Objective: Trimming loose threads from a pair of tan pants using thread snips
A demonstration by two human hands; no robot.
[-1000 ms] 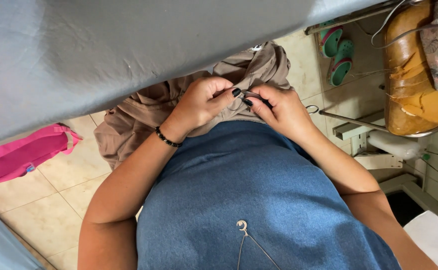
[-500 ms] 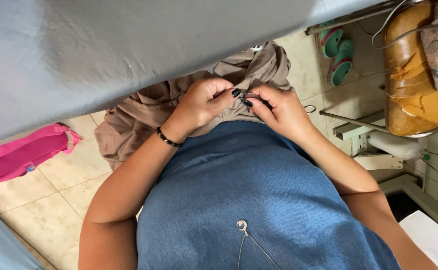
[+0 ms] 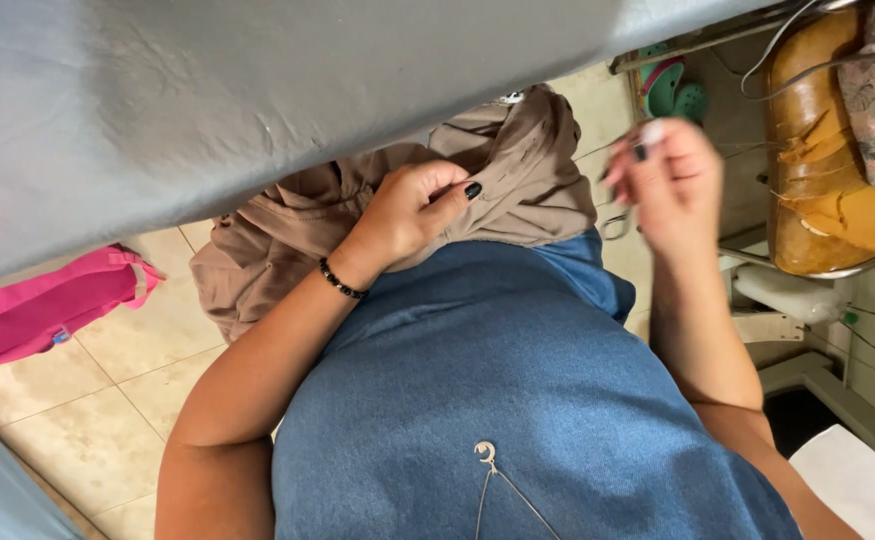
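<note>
Head view. The left hand (image 3: 408, 210) is closed, pinching the brown fabric (image 3: 498, 185), which lies bunched on the lap under the edge of a grey table (image 3: 258, 90). The right hand (image 3: 670, 185) is raised to the side, apart from the cloth, fingertips pinched narrow; motion blur hides whether it holds a needle or thread. Risk: with only 1 hand gripping, the fabric may slide toward the tiled floor (image 3: 88, 380); any thread may snag or pull free.

Home sewing corner, beige tiled floor (image 3: 108, 370), grey table (image 3: 258, 100), sandals (image 3: 673, 90), piled fabric (image 3: 828, 150)
</note>
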